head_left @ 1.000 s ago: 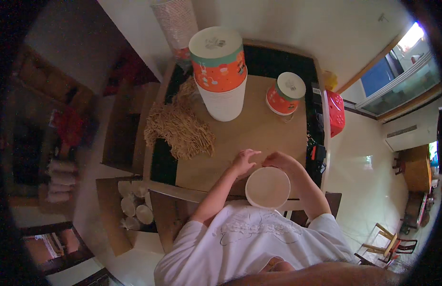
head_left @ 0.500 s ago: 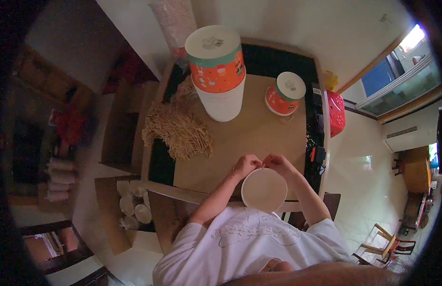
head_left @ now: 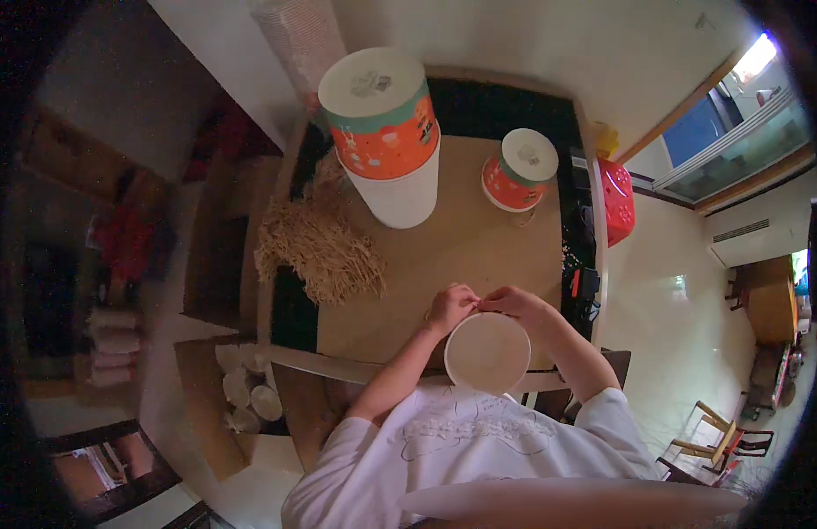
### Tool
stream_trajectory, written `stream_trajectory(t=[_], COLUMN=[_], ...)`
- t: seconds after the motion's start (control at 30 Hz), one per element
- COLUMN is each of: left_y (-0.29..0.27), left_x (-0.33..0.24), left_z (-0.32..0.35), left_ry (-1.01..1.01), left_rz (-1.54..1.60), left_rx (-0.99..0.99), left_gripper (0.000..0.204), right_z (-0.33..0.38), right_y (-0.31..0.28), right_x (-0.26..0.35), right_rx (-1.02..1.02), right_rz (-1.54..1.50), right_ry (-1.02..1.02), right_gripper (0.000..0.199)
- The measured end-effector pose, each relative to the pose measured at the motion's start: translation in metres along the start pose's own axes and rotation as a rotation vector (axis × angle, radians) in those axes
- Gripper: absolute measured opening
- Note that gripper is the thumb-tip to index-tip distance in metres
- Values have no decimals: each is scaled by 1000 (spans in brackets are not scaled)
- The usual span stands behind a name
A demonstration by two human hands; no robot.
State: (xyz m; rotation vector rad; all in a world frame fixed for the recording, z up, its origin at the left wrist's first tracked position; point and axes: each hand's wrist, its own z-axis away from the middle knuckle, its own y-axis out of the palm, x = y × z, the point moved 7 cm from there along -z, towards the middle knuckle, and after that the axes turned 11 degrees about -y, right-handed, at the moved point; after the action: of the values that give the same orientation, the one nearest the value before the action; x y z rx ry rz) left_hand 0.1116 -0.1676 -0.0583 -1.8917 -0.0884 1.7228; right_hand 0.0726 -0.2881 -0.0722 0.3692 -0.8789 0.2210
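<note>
A white paper bucket, its open mouth toward me, rests between my forearms against the table's near edge. At its far rim my left hand is closed, thumb and fingertips pinched together. Beside it my right hand is also closed, its fingertips meeting the left ones. What they pinch at the rim is too small to make out. To the left lies a loose bundle of tan paper cords. Beyond it rises a tall stack of upturned paper buckets, the top one orange and green.
A short orange bucket stack stands at the table's right on brown cardboard. Dark small items, including an orange-and-black tool, line the right edge. A red basket is beyond it. On the left floor, a carton holds white buckets.
My hands stay together at the bucket's far rim, with the right hand now turned more across it. The whole view has shifted slightly.
</note>
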Motion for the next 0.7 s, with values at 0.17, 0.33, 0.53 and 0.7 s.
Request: stream_trajectory(t=[0.17,0.33,0.53,0.7], left_y=[-1,-9,-33,-17], left_x=[6,8,-31,-66], left_z=[1,-5,-13,-3], left_ry=[2,-196,-286,-297], left_rz=[-6,65,105,321], left_rx=[31,139,34,156], left_gripper=[5,4,11,15], right_z=[-7,16,37,51], right_y=[-14,-6,-17,11], right_x=[-7,39,41,5], right_rx=[141,48,-337,-431], right_rz=[279,637,700,-4], right_ry=[41,-536,-436,-283], right_gripper=[17,12,18,22])
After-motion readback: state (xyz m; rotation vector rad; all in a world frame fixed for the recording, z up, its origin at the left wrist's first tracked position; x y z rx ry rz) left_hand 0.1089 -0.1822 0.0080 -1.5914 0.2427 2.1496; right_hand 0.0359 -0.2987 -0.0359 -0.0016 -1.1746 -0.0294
